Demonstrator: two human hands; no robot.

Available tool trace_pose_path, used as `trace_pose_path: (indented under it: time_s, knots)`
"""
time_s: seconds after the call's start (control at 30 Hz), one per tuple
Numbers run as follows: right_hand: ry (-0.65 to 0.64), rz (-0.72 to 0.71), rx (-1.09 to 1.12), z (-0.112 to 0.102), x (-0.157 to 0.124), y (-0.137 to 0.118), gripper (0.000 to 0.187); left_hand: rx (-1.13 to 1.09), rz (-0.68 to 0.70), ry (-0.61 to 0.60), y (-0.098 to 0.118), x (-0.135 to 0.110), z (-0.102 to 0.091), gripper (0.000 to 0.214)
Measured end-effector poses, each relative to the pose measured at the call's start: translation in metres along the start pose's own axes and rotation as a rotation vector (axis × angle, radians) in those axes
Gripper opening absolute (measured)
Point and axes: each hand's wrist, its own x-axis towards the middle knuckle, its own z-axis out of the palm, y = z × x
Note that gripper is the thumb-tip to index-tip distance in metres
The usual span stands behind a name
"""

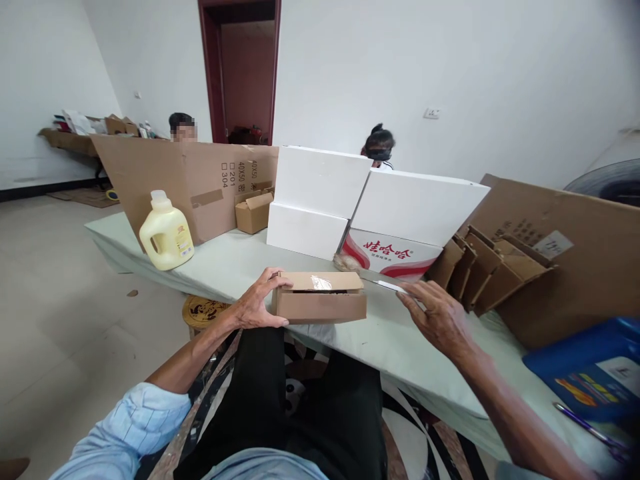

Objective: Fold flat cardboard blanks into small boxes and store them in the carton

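Note:
A small brown cardboard box (321, 308) stands at the near edge of the table. Its lid is slightly raised, leaving a dark slit, and a strip of clear tape shines on top. My left hand (260, 301) grips the box's left end, thumb low and fingers over the top. To the right of the box, my right hand (434, 313) is closed on the white handle of what looks like a paintbrush (387, 285). Its tan, fuzzy end points left, just behind the box and close to the white cartons. The box's contents are hidden.
White cartons (320, 180) stand behind the box. A yellow detergent bottle (167, 233) is at left, before a large cardboard sheet (210, 193). Folded cardboard pieces (480, 270), a blue jug (590, 370) and a pen (585, 423) are at right. Two people sit beyond.

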Motion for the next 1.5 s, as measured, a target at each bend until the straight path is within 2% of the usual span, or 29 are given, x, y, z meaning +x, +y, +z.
trace_pose_path:
  time_s: [0.1,0.2,0.3,0.4,0.5,0.57,0.63,0.77,0.93,1.03,1.13,1.23,1.37,1.5]
  knots:
    - [0.029,0.216,-0.038,0.043,-0.058,0.019,0.045,0.026,-0.007,-0.023,0.004,0.002,-0.003,0.087]
    - [-0.023,0.355,-0.045,0.085,-0.108,0.032,0.041,0.057,0.007,-0.041,0.007,0.003,-0.007,0.09]
    - [0.024,0.434,-0.057,0.106,-0.121,0.032,0.035,0.085,0.027,-0.045,0.009,0.004,-0.01,0.092]
    - [0.206,0.413,0.045,0.101,-0.091,0.013,0.032,0.105,0.042,-0.054,0.011,0.003,-0.009,0.093]
    - [0.369,0.326,0.195,0.081,-0.046,-0.025,0.028,0.129,0.048,-0.07,0.016,0.0,-0.007,0.093]
    - [0.376,0.216,0.237,0.065,-0.021,-0.055,0.027,0.152,0.046,-0.086,0.02,-0.002,-0.007,0.089]
    - [0.325,0.111,0.234,0.053,-0.007,-0.082,0.027,0.17,0.044,-0.103,0.023,-0.004,-0.008,0.084]
    - [0.227,-0.019,0.231,0.044,0.001,-0.114,0.019,0.166,0.047,-0.098,0.024,-0.006,-0.011,0.084]
    - [0.304,-0.015,0.191,0.045,0.004,-0.12,0.018,0.135,0.064,-0.07,0.016,-0.004,-0.012,0.097]
    - [0.299,0.021,0.233,0.048,0.006,-0.117,0.015,0.126,0.082,-0.066,0.011,-0.001,-0.012,0.1]
    - [0.218,0.094,0.361,0.052,0.012,-0.109,0.017,0.114,0.081,-0.063,0.007,0.003,-0.013,0.103]
    - [0.073,0.19,0.543,0.054,0.023,-0.1,0.021,0.119,0.068,-0.059,0.006,0.009,-0.014,0.101]
    - [-0.048,0.296,0.637,0.052,0.042,-0.096,0.024,0.254,0.086,0.001,0.015,0.02,-0.013,0.084]
    - [-0.088,0.34,0.622,0.049,0.055,-0.1,0.029,0.455,0.164,0.111,0.037,0.033,-0.005,0.043]
